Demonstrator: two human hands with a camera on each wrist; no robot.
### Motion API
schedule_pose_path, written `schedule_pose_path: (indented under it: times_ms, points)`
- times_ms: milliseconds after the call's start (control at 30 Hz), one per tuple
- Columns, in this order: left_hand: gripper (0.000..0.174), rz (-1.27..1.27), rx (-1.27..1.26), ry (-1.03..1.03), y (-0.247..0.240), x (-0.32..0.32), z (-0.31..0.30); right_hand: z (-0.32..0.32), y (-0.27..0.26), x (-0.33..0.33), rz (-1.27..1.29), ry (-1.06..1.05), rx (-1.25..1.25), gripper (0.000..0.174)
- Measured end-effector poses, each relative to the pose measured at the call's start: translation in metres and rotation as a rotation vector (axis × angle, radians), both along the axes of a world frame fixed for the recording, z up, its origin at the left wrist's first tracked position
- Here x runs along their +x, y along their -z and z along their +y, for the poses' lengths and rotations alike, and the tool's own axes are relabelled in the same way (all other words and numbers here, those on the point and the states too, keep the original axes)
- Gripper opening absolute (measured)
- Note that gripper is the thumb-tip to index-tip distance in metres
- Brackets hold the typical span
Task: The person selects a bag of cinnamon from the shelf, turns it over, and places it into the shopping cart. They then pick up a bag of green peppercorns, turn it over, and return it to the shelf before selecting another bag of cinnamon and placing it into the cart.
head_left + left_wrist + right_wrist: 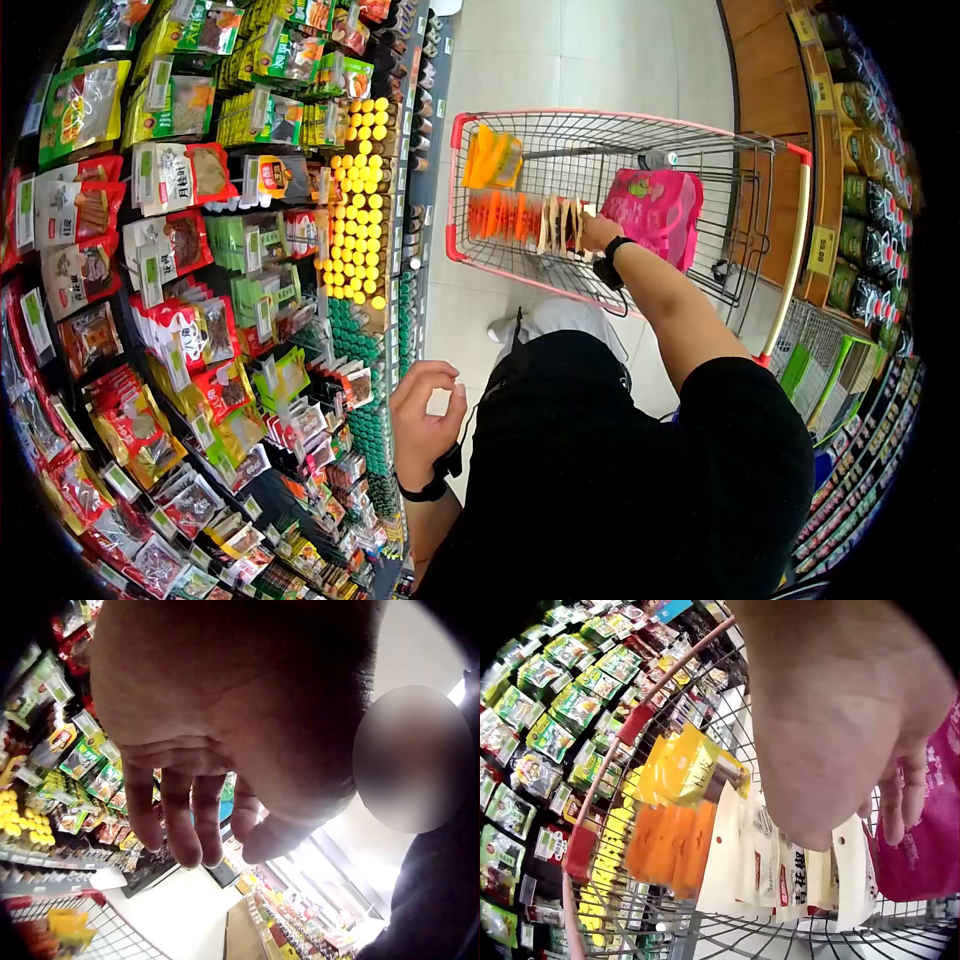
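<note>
My right hand (600,235) is down inside the shopping cart (640,118), at the end of a row of upright cream spice packets (787,870). In the right wrist view its thumb lies on the near side of the last packets and its fingers hang on the far side, beside a pink bag (652,215). Orange packets (671,847) stand in line with the cream ones, with yellow packets (694,769) in the cart's corner. My left hand (428,412) hangs in the air near the shelf, fingers loosely curled, holding nothing.
On the left, a shelf wall carries hanging spice packets (185,185) and rows of yellow-capped bottles (355,215) with green-capped ones below. More shelves with packaged goods (865,200) line the right. Pale floor tiles (570,60) run ahead past the cart.
</note>
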State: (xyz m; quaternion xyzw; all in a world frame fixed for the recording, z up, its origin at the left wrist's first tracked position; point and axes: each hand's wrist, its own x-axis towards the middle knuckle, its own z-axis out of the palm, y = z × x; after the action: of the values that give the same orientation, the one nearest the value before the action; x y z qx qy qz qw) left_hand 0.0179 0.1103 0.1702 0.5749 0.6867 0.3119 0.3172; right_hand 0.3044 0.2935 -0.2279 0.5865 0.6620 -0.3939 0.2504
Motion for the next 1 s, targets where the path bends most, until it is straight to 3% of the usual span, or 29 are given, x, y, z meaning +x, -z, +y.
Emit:
schedule_pose_path:
  times_ms: [167,367,500,533,633,733,800,900,1000]
  points:
    - [0.013,-0.003,-0.019,-0.015,0.005,0.003,-0.002,-0.011,0.024,0.005,-0.059,0.004,0.076,0.051]
    - [0.014,-0.004,-0.007,0.002,0.009,-0.002,-0.015,-0.016,0.000,0.005,-0.131,-0.031,0.049,0.048]
    - [0.014,-0.014,0.004,-0.004,0.013,-0.009,-0.030,-0.021,-0.024,0.001,-0.137,0.070,0.009,0.032]
    - [0.014,-0.025,0.009,-0.001,0.014,-0.010,-0.033,-0.025,0.003,0.009,-0.166,-0.013,0.019,0.034]
    - [0.014,-0.044,0.021,0.014,0.013,-0.017,-0.046,-0.034,0.023,0.019,-0.123,-0.002,0.043,0.031]
    - [0.014,-0.046,0.048,0.029,0.011,-0.023,-0.060,-0.034,0.006,0.022,-0.088,-0.099,-0.046,0.033]
    - [0.013,-0.045,0.058,0.037,0.009,-0.030,-0.071,-0.040,0.101,0.056,0.058,0.301,0.063,0.035]
    - [0.013,-0.032,0.081,0.046,0.011,-0.044,-0.090,-0.039,0.069,0.050,0.039,0.391,-0.063,0.033]
    - [0.012,-0.049,0.121,0.028,0.007,-0.056,-0.107,-0.036,0.022,0.049,-0.007,0.157,0.178,0.035]
